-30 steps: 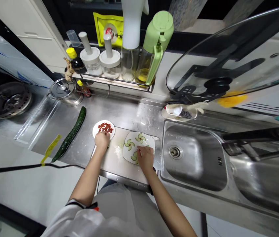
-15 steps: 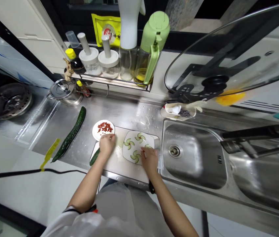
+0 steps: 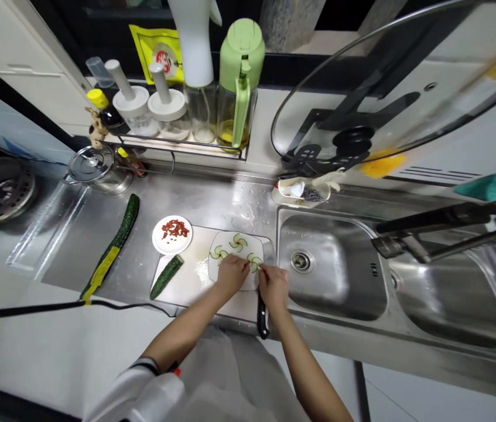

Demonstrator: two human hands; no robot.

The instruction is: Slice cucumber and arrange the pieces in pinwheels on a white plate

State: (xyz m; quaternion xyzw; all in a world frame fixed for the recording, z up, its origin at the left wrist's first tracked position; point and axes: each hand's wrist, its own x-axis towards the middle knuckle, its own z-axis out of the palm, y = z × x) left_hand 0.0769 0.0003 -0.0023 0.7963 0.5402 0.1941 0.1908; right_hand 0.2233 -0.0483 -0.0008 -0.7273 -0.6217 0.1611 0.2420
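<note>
A white square plate [image 3: 248, 241] with pinwheels of cucumber slices [image 3: 238, 241] lies on a white cutting board [image 3: 186, 282]. My left hand [image 3: 231, 274] rests on the plate's near side, fingers curled over the slices. My right hand [image 3: 273, 282] pinches at a slice on the plate's right edge. A black-handled knife [image 3: 263, 313] lies under my right hand. A cucumber piece [image 3: 166, 276] rests on the board's left side. A small round dish of red berries [image 3: 172, 234] sits beyond it.
A whole cucumber [image 3: 113, 243] lies on the steel counter at left, by a lidded pot [image 3: 93, 169]. A rack of condiment bottles [image 3: 177, 111] stands at the back. A sink [image 3: 331, 269] is right of the board, and a glass lid [image 3: 388, 88] leans above it.
My left hand left the berry dish and moved right onto the plate. My right hand shifted to the plate's right edge. The cucumber piece and knife handle came into sight.
</note>
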